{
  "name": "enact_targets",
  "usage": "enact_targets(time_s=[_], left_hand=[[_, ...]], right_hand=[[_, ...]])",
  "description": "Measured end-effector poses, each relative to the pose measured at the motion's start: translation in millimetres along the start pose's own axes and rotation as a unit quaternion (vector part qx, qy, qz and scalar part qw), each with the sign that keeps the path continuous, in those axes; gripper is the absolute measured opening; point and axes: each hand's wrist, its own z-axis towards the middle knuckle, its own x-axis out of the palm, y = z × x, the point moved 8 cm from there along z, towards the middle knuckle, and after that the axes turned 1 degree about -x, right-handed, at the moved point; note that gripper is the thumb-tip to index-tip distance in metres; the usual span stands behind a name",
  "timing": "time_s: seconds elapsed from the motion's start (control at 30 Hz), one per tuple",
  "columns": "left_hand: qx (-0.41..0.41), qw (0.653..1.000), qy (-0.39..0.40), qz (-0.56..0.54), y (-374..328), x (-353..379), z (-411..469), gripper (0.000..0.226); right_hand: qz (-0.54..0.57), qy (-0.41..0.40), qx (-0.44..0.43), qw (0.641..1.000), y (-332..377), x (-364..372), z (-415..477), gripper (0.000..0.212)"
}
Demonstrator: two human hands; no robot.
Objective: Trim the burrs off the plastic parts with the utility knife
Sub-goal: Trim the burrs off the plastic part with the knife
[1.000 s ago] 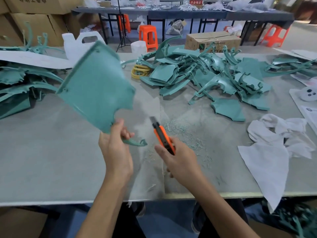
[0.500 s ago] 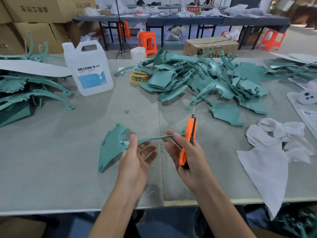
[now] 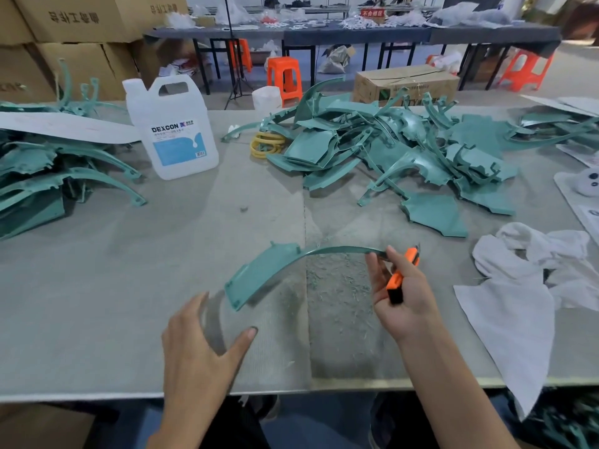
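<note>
A teal plastic part with a broad plate and a long thin curved arm is held just above the grey table. My right hand pinches the tip of that arm between thumb and fingers and also grips the orange utility knife, blade end pointing away from me. My left hand hovers below and left of the plate with spread fingers, apart from it and holding nothing. Fine teal shavings lie on the table under the part.
A heap of teal parts fills the far middle and right, another stack sits at the left. A white DEXCON jug stands at the back left, yellow rings beside the heap, white rags at the right.
My left hand has let go of the part and drawn back toward me with fingers spread. My right hand has moved right, carrying the part by its arm tip.
</note>
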Motion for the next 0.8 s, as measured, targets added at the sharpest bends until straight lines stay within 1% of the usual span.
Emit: enact_targets(time_s=[0.03, 0.07, 0.1, 0.17, 0.2, 0.23, 0.27, 0.3, 0.33, 0.37, 0.4, 0.47, 0.53, 0.6, 0.63, 0.7, 0.73, 0.77, 0.8], left_hand=[[0.029, 0.999, 0.023, 0.033, -3.9, 1.4, 10.2, 0.093], [0.053, 0.997, 0.038, 0.051, -12.0, 0.1, 19.9, 0.098], [0.087, 0.994, 0.049, 0.051, -23.0, -2.0, 27.9, 0.095], [0.202, 0.977, 0.063, 0.032, -44.7, -3.6, 34.0, 0.083], [0.245, 0.967, 0.068, 0.013, -53.6, -3.7, 33.6, 0.079], [0.254, 0.964, 0.081, -0.022, -56.8, -2.3, 34.1, 0.078], [0.228, 0.966, 0.099, -0.066, -55.5, -0.3, 36.2, 0.083], [0.191, 0.970, 0.107, -0.107, -52.7, 2.1, 39.4, 0.088], [0.152, 0.974, 0.105, -0.134, -50.5, 4.8, 41.7, 0.089], [0.124, 0.976, 0.100, -0.147, -49.2, 8.5, 44.1, 0.084], [0.109, 0.979, 0.092, -0.147, -50.0, 11.9, 46.7, 0.076], [0.115, 0.985, 0.074, -0.107, -55.7, 18.9, 54.0, 0.066], [0.127, 0.988, 0.079, -0.037, -57.8, 30.4, 63.9, 0.064], [0.116, 0.988, 0.096, 0.011, -54.1, 40.6, 74.5, 0.066], [0.114, 0.988, 0.103, 0.022, -52.3, 44.5, 78.7, 0.067], [0.114, 0.987, 0.112, 0.027, -49.9, 50.9, 84.1, 0.066], [0.111, 0.987, 0.116, 0.023, -48.6, 53.3, 84.8, 0.065], [0.107, 0.987, 0.118, 0.016, -47.7, 55.1, 84.6, 0.065], [0.104, 0.988, 0.117, 0.010, -47.2, 56.0, 83.8, 0.066]], right_hand=[[-0.003, -0.004, 0.006, 1.000, -1.5, -1.5, 0.6, 0.010], [-0.009, -0.006, 0.011, 1.000, -3.2, -2.4, 0.7, 0.011], [-0.017, -0.006, 0.016, 1.000, -4.5, -1.6, 0.3, 0.011], [-0.043, -0.002, 0.025, 0.999, -5.4, 1.8, -0.6, 0.010], [-0.062, 0.004, 0.024, 0.998, -3.0, 4.6, -0.9, 0.009], [-0.089, 0.009, 0.016, 0.996, 1.5, 7.4, -0.7, 0.010], [-0.134, 0.014, -0.007, 0.991, 8.9, 8.9, 0.0, 0.014], [-0.204, 0.016, -0.044, 0.978, 19.2, 10.1, 1.2, 0.018], [-0.288, 0.018, -0.093, 0.953, 30.7, 11.2, 0.9, 0.020], [-0.371, 0.022, -0.146, 0.917, 40.8, 12.8, -2.0, 0.021], [-0.435, 0.029, -0.193, 0.879, 48.3, 15.2, -6.8, 0.022], [-0.515, 0.067, -0.253, 0.816, 50.2, 23.2, -20.7, 0.025], [-0.586, 0.129, -0.272, 0.752, 35.5, 31.0, -34.4, 0.028], [-0.663, 0.185, -0.269, 0.673, 13.0, 33.5, -44.1, 0.032], [-0.706, 0.205, -0.273, 0.620, 2.5, 32.9, -47.3, 0.037], [-0.783, 0.228, -0.288, 0.502, -13.9, 30.8, -51.6, 0.043], [-0.808, 0.233, -0.292, 0.456, -19.6, 29.7, -51.9, 0.044], [-0.821, 0.236, -0.294, 0.428, -23.3, 29.4, -51.8, 0.044], [-0.828, 0.237, -0.296, 0.413, -25.6, 29.8, -51.3, 0.042]])
